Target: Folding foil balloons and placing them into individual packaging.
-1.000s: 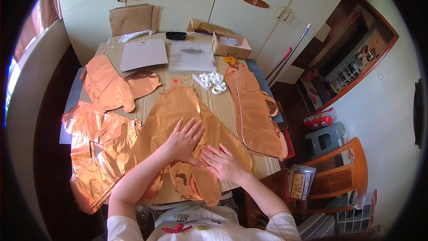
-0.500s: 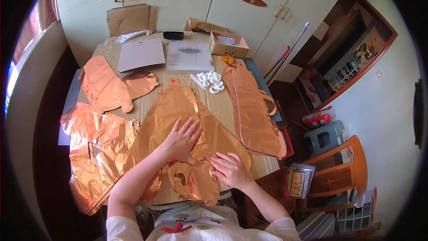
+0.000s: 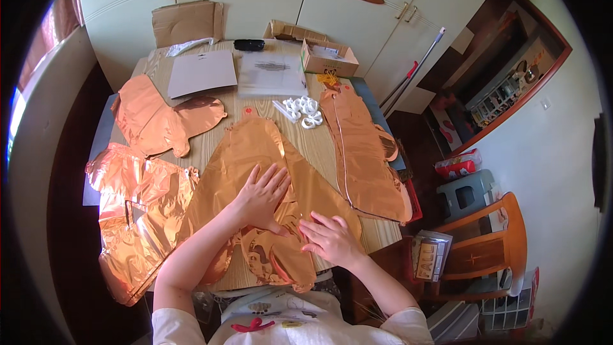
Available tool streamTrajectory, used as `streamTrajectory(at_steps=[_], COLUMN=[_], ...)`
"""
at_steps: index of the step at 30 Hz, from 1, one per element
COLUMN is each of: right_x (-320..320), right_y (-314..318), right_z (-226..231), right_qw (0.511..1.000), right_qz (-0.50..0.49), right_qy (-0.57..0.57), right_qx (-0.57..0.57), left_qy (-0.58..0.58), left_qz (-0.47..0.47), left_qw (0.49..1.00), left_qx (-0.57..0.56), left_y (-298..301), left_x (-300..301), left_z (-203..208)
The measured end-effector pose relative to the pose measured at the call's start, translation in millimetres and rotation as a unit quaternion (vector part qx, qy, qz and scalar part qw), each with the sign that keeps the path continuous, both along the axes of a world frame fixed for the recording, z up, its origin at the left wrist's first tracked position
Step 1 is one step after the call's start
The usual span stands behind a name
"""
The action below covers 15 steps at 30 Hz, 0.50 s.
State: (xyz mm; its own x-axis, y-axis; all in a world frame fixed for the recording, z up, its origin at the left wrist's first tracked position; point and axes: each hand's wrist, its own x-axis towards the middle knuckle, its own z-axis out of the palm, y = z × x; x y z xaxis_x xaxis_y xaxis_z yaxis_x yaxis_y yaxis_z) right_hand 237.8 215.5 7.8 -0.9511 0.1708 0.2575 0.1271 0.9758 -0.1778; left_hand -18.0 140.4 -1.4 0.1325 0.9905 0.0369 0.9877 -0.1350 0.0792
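A flat, uninflated copper-coloured foil balloon (image 3: 239, 147) lies in front of me, its near part folded over and wrinkled close to the table's front edge. My left hand (image 3: 262, 199) rests palm down on it, fingers stretched out and apart. Just to the right, my right hand (image 3: 332, 241) is over the same foil with its fingers extended toward the left hand; its thumb side is close to the folded part. Whether its fingertips touch the foil, I cannot tell. Neither hand grips anything that I can see.
More flat foil balloons lie around: a shiny crinkled one (image 3: 143, 217), one at upper left (image 3: 150, 118) and one at right (image 3: 364, 150). Behind are white plastic curls (image 3: 303, 110), a grey board (image 3: 203, 74), a clear plastic sleeve (image 3: 271, 76) and an open carton (image 3: 330, 61). A wooden chair (image 3: 485, 252) stands right.
Both hands stay nearly where they were on the balloon; the right hand's fingers have shifted slightly. The view has tilted a little.
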Motion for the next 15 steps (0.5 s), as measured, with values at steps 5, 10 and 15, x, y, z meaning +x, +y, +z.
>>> streamTrajectory(at_steps=[5,10,15], right_x=[-4,-1,11], right_y=[10,11,6], right_z=[9,14,15], right_qw=[0.998,0.994,0.991], right_qz=[0.014,0.030,0.064], right_qy=[-0.059,-0.106,-0.112], right_qx=[0.001,0.015,0.027], left_qy=[-0.009,-0.002,0.007], left_qz=[-0.002,-0.002,-0.004], left_qw=[1.000,1.000,1.000], left_qx=[0.011,0.015,0.012], left_y=[1,1,1], left_x=[0,0,1], left_z=[-2,-1,-2])
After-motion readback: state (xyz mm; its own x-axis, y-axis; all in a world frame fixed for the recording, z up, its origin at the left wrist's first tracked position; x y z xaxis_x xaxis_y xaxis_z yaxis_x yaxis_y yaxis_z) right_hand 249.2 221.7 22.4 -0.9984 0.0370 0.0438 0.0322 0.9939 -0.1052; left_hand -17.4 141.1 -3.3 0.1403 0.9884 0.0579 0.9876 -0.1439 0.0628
